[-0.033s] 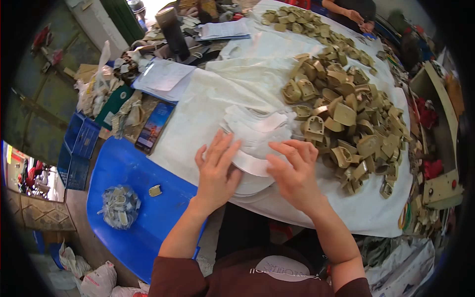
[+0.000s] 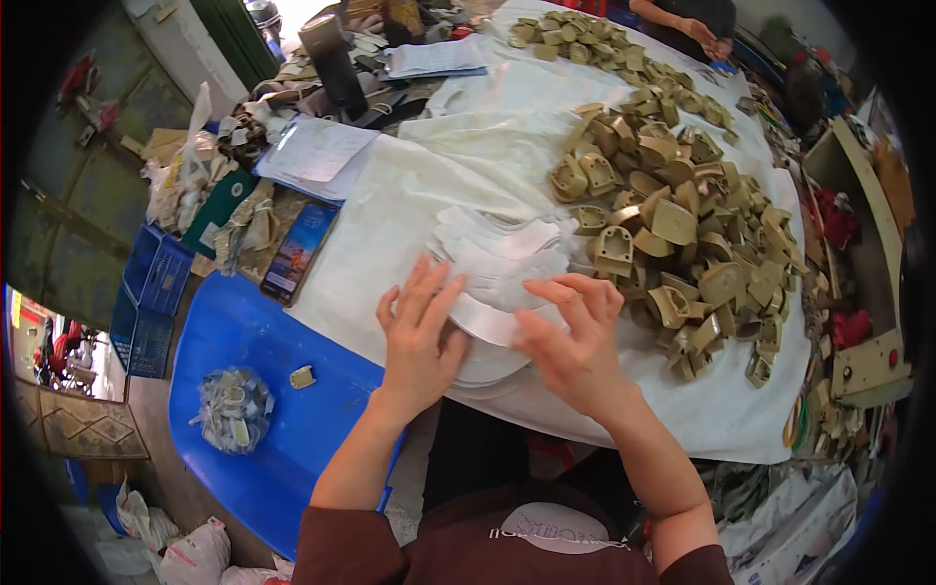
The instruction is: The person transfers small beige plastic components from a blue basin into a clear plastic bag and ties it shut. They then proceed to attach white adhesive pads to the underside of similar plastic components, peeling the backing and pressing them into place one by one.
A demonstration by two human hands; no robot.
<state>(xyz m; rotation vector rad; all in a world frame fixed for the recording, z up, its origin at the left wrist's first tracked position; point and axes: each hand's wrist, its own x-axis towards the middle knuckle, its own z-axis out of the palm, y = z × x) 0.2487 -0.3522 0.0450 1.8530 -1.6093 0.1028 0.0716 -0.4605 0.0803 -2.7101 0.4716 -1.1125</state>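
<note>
Several curved white strips (image 2: 502,258) lie overlapping in a loose fanned pile on the white table cover, right in front of me. At the left side of the pile is my left hand (image 2: 419,336), fingers spread, their tips touching the strips. One bright curved strip (image 2: 485,320) lies nearest me, its left end beside my left thumb and forefinger. My right hand (image 2: 575,336) hovers over this strip's right end, fingers bent and thumb apart from them; the thumb is slightly blurred and its contact is unclear. Under the pile are broader white rounded sheets (image 2: 492,369).
A big heap of gold-tan hollow parts (image 2: 682,234) covers the table's right side. At left are a phone (image 2: 297,253), clipboard papers (image 2: 317,156) and a blue tub (image 2: 224,322) holding a plastic bag of parts (image 2: 236,409). Another person's hands (image 2: 704,37) show at the far end.
The whole view has shifted slightly left. My right thumb is slightly farther over the near strip; both hands otherwise keep their places.
</note>
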